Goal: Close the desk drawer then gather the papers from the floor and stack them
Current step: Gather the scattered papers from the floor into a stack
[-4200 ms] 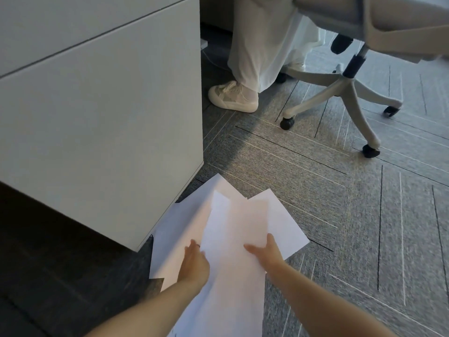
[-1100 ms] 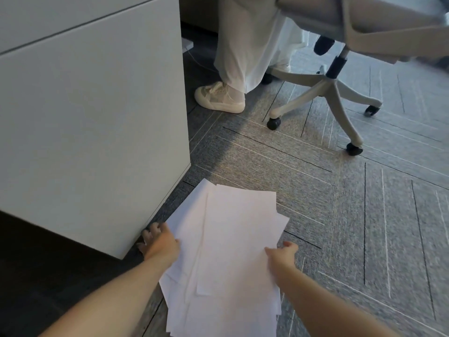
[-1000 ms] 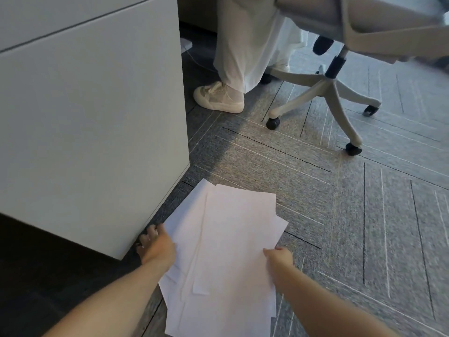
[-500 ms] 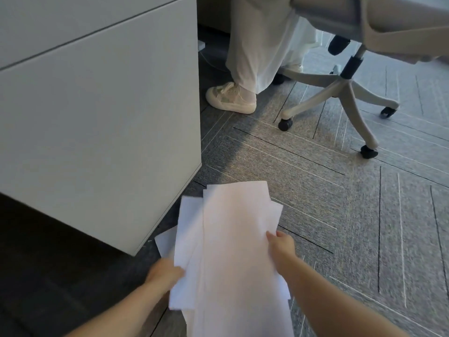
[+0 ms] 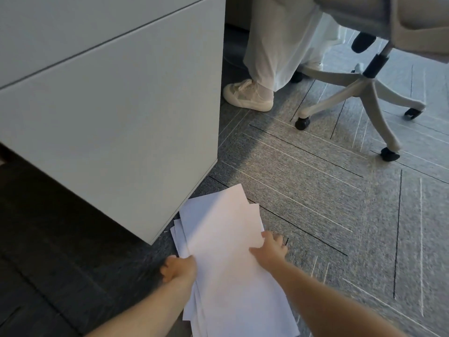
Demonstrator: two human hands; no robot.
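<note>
Several white papers (image 5: 223, 239) lie in a loose, nearly aligned pile on the grey carpet, by the lower right corner of the white desk drawer unit (image 5: 116, 113). The drawer fronts sit flush, with only a thin seam showing. My left hand (image 5: 179, 267) grips the pile's left edge, fingers curled under the sheets. My right hand (image 5: 268, 249) presses on the pile's right edge, thumb on top and fingers spread down the side.
A grey office chair base (image 5: 364, 93) on castors stands at the upper right. Another person's white-trousered leg and cream shoe (image 5: 247, 96) are beside the drawer unit. Dark floor (image 5: 48, 251) runs under the desk at the left.
The spread sheets have been drawn together into a narrower pile. My left hand moved from the drawer unit's corner to the pile's left edge; my right hand stayed on the right edge.
</note>
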